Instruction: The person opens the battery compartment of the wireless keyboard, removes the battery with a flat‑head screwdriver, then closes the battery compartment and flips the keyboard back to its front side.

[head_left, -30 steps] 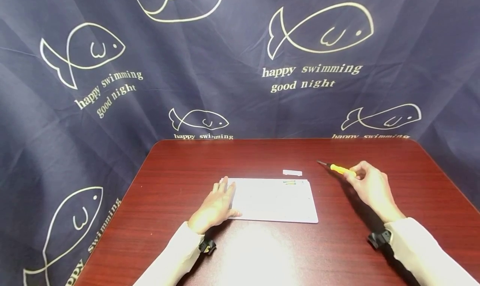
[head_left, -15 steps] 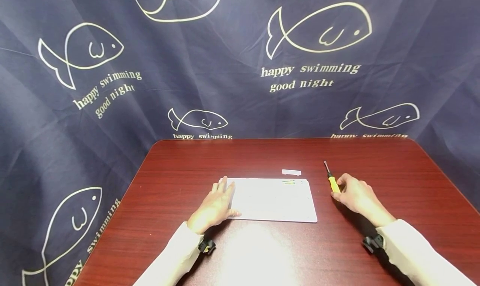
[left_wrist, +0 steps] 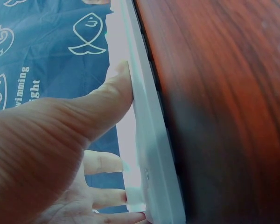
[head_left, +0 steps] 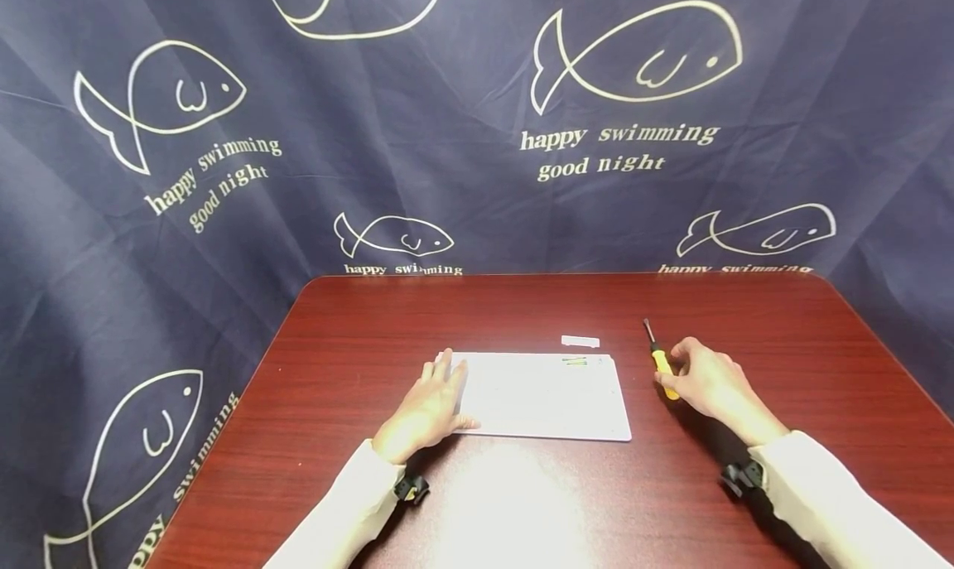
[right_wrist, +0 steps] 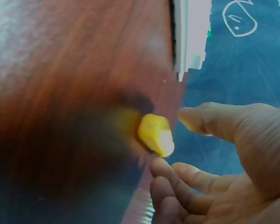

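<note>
Left hand (head_left: 419, 409) on flat white rectangular panel (head_left: 544, 397), fingers spread.
Right hand (head_left: 714, 383), panel's three o'clock: fingers apart beside yellow-handled metal screwdriver (head_left: 660, 359).

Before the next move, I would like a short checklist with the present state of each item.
1. Left hand rests on panel: ok.
2. Screwdriver apart from panel: ok.
3. Right hand grips screwdriver firmly: not ok; the right wrist view shows a gap between thumb and handle.
4. Strip off the panel, beyond its far edge: ok.
5. Green pieces seated properly: cannot tell; too small.
</note>
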The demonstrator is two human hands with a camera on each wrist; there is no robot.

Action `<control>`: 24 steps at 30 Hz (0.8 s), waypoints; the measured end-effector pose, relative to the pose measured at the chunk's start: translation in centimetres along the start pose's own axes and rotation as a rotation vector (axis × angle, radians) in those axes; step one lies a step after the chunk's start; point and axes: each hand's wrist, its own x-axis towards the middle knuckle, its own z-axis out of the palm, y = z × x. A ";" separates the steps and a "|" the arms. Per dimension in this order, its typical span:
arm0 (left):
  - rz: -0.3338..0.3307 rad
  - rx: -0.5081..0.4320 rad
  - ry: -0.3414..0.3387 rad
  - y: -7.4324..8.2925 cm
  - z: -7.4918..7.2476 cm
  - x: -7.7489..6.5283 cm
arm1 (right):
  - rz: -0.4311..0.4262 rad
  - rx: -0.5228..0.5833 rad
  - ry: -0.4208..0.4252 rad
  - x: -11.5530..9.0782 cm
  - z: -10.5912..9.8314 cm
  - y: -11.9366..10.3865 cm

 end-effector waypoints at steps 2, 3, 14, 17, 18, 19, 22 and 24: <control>-0.001 -0.001 0.003 0.0 0.0 0.0 | -0.029 0.020 0.017 0.0 -0.2 -0.4; -0.002 0.000 0.003 0.0 0.0 0.0 | -0.048 0.030 0.024 0.0 -0.2 -0.6; 0.012 -0.010 0.019 0.1 0.0 0.1 | -0.294 0.104 -0.035 -0.6 1.2 -2.9; 0.019 -0.009 0.026 0.1 0.0 0.1 | -0.370 0.116 -0.107 -0.8 1.9 -3.1; 0.020 -0.005 0.028 0.1 0.0 0.1 | -0.393 0.111 -0.128 -0.8 2.1 -3.2; 0.020 -0.002 0.031 0.1 0.1 0.1 | -0.407 0.101 -0.143 -0.8 2.2 -3.2; 0.013 0.022 0.036 0.1 -0.1 0.3 | -0.425 0.068 -0.173 -0.9 2.6 -3.4; 0.021 0.036 0.056 0.4 -0.3 0.5 | -0.432 0.050 -0.180 -0.9 2.8 -3.6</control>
